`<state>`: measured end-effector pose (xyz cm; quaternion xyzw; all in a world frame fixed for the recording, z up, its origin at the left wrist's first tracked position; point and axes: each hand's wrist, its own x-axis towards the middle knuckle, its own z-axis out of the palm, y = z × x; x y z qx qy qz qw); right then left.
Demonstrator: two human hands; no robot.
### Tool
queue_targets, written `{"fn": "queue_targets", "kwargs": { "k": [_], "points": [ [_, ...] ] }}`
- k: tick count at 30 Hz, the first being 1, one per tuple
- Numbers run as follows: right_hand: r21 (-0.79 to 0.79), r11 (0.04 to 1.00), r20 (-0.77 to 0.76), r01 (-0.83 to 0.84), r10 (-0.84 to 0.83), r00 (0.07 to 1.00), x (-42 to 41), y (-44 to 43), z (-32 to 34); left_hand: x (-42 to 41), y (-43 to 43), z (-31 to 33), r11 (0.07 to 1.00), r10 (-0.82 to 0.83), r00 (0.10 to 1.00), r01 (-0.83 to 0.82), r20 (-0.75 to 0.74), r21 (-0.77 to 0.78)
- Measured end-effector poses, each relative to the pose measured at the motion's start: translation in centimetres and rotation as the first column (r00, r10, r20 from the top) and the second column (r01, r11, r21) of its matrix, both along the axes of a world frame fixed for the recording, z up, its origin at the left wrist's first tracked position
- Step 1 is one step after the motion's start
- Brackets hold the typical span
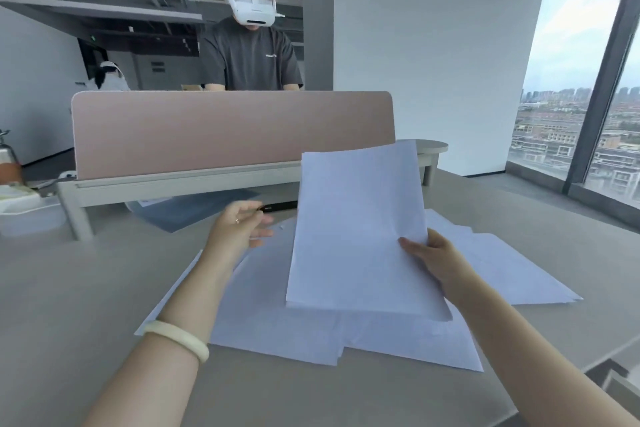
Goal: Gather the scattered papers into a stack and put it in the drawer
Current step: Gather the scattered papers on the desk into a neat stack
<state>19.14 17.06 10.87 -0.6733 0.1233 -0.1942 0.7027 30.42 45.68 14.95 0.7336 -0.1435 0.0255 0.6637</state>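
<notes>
Grey desk (69,288) underneath it all. Up off it, tilted, a sheaf (356,236) of sheets, pinched at its right edge by the right hand (433,260), thumb on top. Below lie loose papers (277,315), fanned and overlapping on the desk. Over their left side the left hand (239,229) hovers, fingers relaxed, holding nothing. Beyond stands a pink divider (232,132), and behind it a person (249,52) in a white headset.
</notes>
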Motion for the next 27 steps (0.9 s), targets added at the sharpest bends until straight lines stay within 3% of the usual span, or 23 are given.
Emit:
{"fn": "queue_targets", "kwargs": {
  "k": [4, 8, 11, 15, 22, 25, 27],
  "points": [
    [-0.008, 1.0, -0.096, 0.011, -0.011, 0.995, 0.6, -0.3, -1.2, 1.5, 3.9, -2.3, 0.94, 0.146, 0.982, -0.101, -0.118, 0.326],
    [-0.071, 0.997, -0.162, -0.014, 0.002, 0.987, 0.8, 0.4, -1.8, 0.4, 6.1, -4.3, 0.743, 0.203, 0.966, -0.046, -0.161, 0.667],
    [-0.1, 0.994, -0.19, -0.044, 0.024, 0.982, 0.5, 0.8, -2.5, 0.1, 6.1, -5.1, 0.62, 0.228, 0.961, -0.021, -0.155, 0.784],
    [-0.096, 0.994, -0.196, -0.051, 0.031, 0.98, 0.0, 0.5, -2.9, -0.4, 4.7, -4.1, 0.562, 0.215, 0.971, -0.035, -0.105, 0.826],
    [-0.117, 0.992, -0.171, -0.055, 0.034, 0.985, -0.5, 0.3, -3.0, -1.2, 3.1, -3.8, 0.564, 0.229, 0.961, 0.0, -0.157, 0.826],
    [-0.108, 0.993, -0.16, -0.056, 0.038, 0.986, -0.6, 0.2, -2.9, -1.1, 2.8, -3.5, 0.727, 0.197, 0.95, 0.023, -0.241, 0.686],
    [-0.095, 0.993, -0.161, -0.065, 0.05, 0.986, -0.7, 0.1, -2.8, -1.0, 2.9, -3.4, 0.777, 0.176, 0.944, 0.042, -0.28, 0.628]
  ]
}}
